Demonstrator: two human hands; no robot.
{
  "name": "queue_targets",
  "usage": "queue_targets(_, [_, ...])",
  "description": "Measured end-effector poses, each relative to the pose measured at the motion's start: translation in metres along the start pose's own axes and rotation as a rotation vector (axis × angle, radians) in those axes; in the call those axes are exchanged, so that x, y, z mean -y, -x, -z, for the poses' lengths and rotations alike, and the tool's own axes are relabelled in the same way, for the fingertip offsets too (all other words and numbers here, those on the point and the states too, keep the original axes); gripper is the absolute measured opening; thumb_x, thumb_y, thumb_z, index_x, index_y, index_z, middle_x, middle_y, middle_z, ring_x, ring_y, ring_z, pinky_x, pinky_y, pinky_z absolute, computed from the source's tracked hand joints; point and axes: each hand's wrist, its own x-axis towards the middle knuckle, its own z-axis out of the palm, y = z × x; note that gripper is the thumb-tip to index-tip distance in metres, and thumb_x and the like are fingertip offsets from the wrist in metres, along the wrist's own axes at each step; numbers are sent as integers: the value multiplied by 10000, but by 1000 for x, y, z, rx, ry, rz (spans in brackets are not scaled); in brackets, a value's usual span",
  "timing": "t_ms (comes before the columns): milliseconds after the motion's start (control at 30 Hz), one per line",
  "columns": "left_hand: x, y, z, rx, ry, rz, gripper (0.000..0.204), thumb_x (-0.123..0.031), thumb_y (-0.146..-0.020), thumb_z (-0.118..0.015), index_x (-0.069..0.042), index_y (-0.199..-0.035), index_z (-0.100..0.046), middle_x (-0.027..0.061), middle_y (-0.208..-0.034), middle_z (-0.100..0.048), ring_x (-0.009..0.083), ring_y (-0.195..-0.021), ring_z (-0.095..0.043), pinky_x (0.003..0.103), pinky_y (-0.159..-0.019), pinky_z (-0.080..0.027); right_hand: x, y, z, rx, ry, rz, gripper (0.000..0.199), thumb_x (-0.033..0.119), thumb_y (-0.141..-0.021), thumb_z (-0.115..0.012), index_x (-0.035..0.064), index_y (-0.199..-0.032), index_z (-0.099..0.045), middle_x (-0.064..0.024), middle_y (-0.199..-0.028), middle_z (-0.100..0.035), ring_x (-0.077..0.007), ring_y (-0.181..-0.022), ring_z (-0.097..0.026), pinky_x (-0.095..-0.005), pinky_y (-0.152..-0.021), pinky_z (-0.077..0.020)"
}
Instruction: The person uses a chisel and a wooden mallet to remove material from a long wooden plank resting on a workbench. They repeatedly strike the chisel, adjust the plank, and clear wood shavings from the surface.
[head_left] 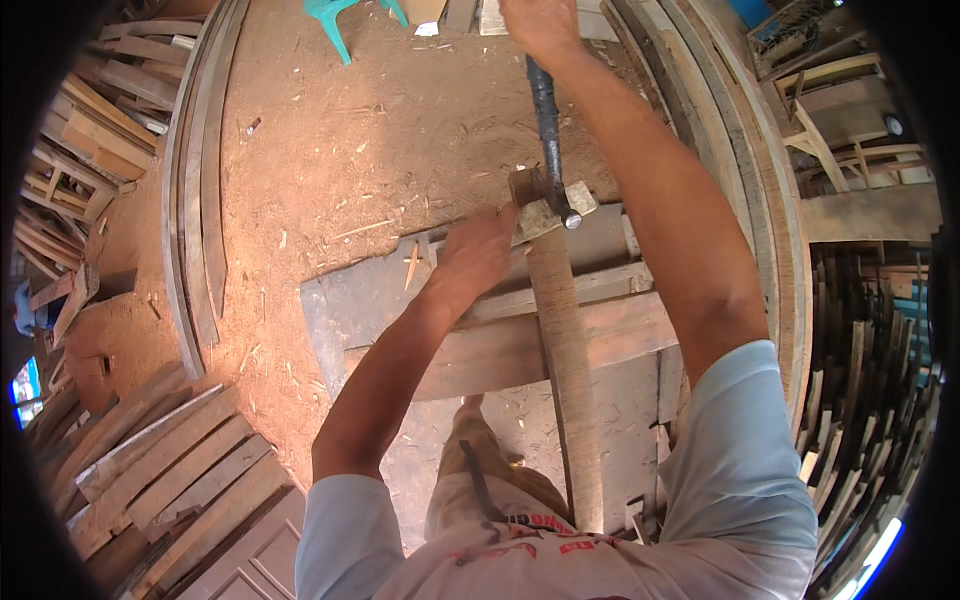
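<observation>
My right hand (540, 25), at the top of the view, grips the far end of a hammer's dark handle (545, 100). The handle points back toward me, and the shiny face of the hammer head (572, 221) rests over a pale wooden block (540, 222). My left hand (478, 248) is closed at the block's left side, fingers and thumb around its end; its fingertips are partly hidden. Under the block, a long wooden plank (565, 340) runs toward my body across a low wooden bench (440, 365). A small pointed wood sliver (412, 265) lies left of my left hand.
Long boards (207, 180) curve along the left, and more long beams (740, 150) along the right. Stacked planks (190, 460) fill the lower left. A green plastic stool (335, 20) stands at the far side. Wood chips litter the brown floor (330, 150).
</observation>
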Motion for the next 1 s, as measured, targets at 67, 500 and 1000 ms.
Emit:
queue_targets(67, [0,0,1,39,-14,40,616,-429,-941,-666,-14,-1349,-468,250,-1110,-633,404,-1058,-647,475,-875,-532,6,6,11,53,-93,-41,342,352,-908,-670,18,-842,-628,-80,-646,-596,-202,-578,-575,-375,-555,-453])
queue_targets(500, [-4,-7,-7,-122,-53,-16,619,-511,-929,-635,1,-1256,-517,228,-939,-690,396,-907,-690,495,-770,-549,30,30,18,-116,-120,87,284,233,-843,-656,-51,-827,-648,-163,-680,-614,-248,-652,-613,-415,-649,-491])
queue_targets(1000, [-6,-8,-1,12,-92,53,727,-587,-926,-589,-47,-1394,-457,238,-1081,-681,378,-1036,-670,454,-881,-546,64,110,84,-207,-402,50,214,97,-926,-628,-3,-1113,-656,42,-765,-573,-29,-648,-494,-204,-573,-389])
